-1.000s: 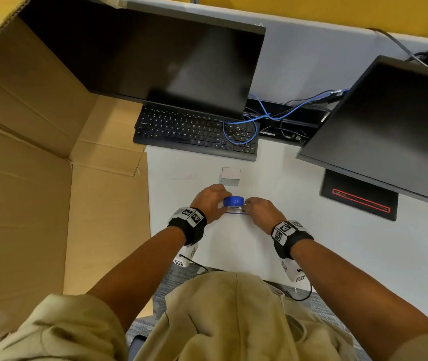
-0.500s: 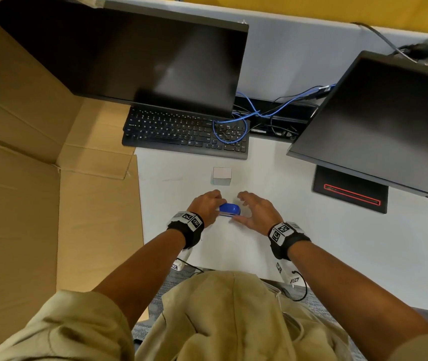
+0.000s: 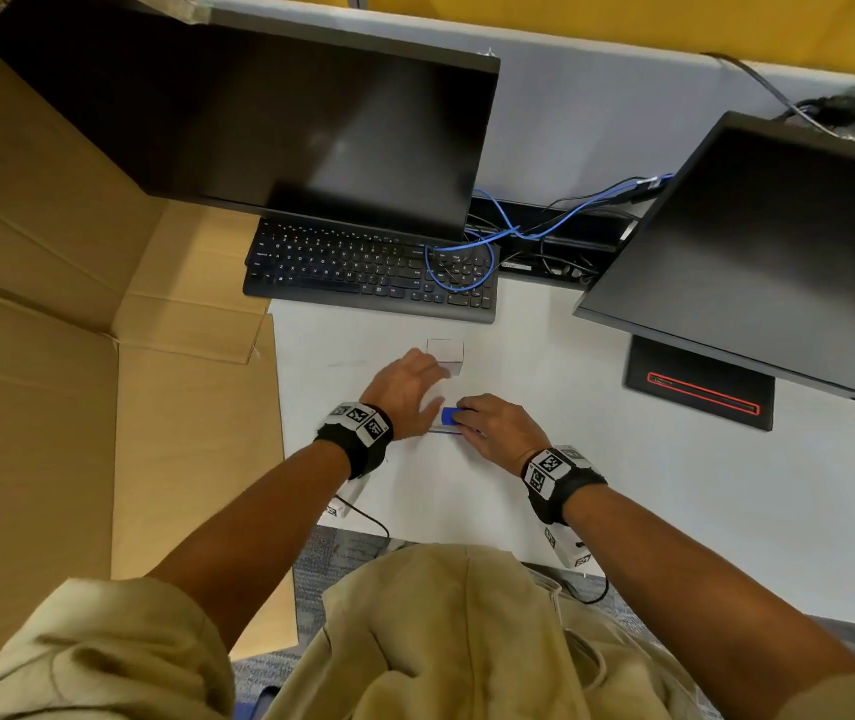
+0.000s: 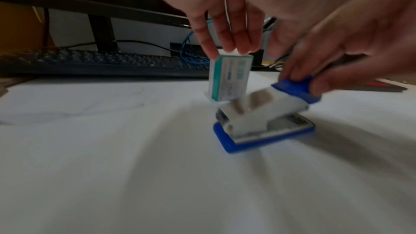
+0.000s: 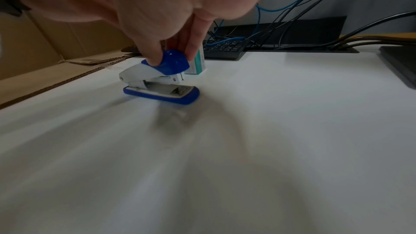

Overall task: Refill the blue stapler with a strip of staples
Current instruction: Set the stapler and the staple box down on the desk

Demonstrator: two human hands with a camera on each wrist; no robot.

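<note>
Now that the left hand (image 3: 404, 389) has left the small blue-and-white plastic stapler (image 5: 158, 79) on the white surface (image 3: 674, 475), fingers loosely open at the little teal-and-white staple box (image 4: 228, 77), the right hand (image 3: 498, 428) pinches its blue top, so staples probably come next.

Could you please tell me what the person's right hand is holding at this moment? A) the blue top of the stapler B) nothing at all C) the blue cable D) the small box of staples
A: the right hand pinches the blue cap of the stapler, which stands on the white desk, while the left hand reaches the staple box.
</note>
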